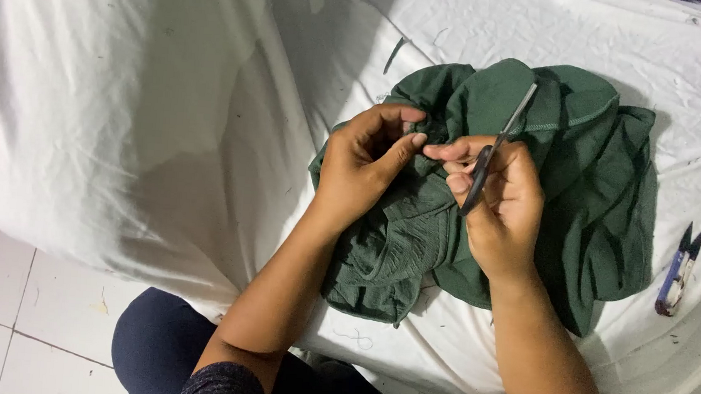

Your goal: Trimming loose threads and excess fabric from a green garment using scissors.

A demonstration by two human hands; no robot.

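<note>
Your left hand (pixel 361 169) pinches a fold of the green garment (pixel 569 172) between thumb and fingertips, holding it taut just beside your right hand (pixel 495 208); the two thumbs nearly touch over the same bit of cloth. Your right hand is clenched round a slim tool (pixel 496 146), dark at the handle and metal at the tip, which slants up and away over your knuckles; it looks like a thread snip or seam ripper, though which one is hard to tell, and its point is off the fabric. At the same time the right thumb and forefinger seem to pick at something small at the seam, too fine to make out. By the look of it you are at the picking stage on one spot of a seam, with the tool parked in the palm. A next move would call for keeping the fold stretched with the left and bringing the tip down carefully, so that only thread and not cloth is caught. The garment lies crumpled on a white sheet (pixel 124 104) over the work surface, right under both hands. Well off to the right lies a blue clipper (pixel 678 273), untouched, with loose threads scattered around on the sheet, and tiled floor (pixel 24 313) shows at the lower left
</note>
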